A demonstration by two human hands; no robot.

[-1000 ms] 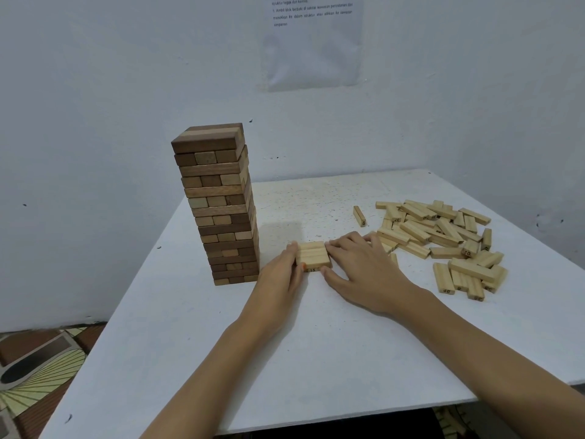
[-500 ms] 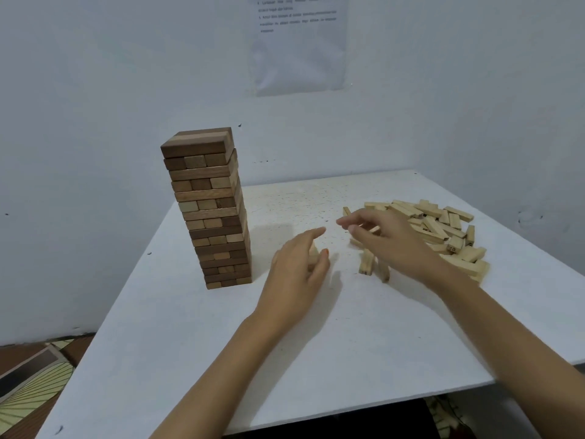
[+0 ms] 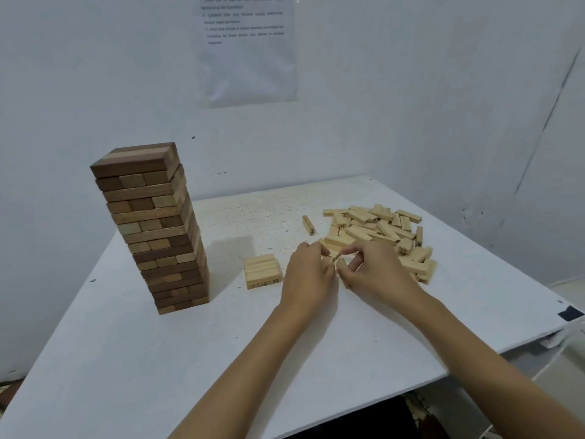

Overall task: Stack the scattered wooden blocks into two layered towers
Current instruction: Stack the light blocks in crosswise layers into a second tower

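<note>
A tall tower of dark and light brown blocks (image 3: 158, 229) stands at the table's left. To its right lies a flat layer of three pale blocks (image 3: 262, 270). A heap of pale loose blocks (image 3: 380, 236) covers the right side. My left hand (image 3: 308, 274) and my right hand (image 3: 373, 270) meet at the heap's near-left edge. Both have fingers closed around pale blocks (image 3: 340, 267) between them. How many blocks each hand holds is hidden by the fingers.
One pale block (image 3: 308, 224) lies alone behind the hands. The white table (image 3: 221, 359) sits in a corner of white walls, with a printed sheet (image 3: 247, 49) taped up behind. The table's right edge (image 3: 522, 340) is near the heap.
Both hands left the three-block layer and moved right to the heap's edge, where they closed on loose blocks. The layer now lies uncovered.
</note>
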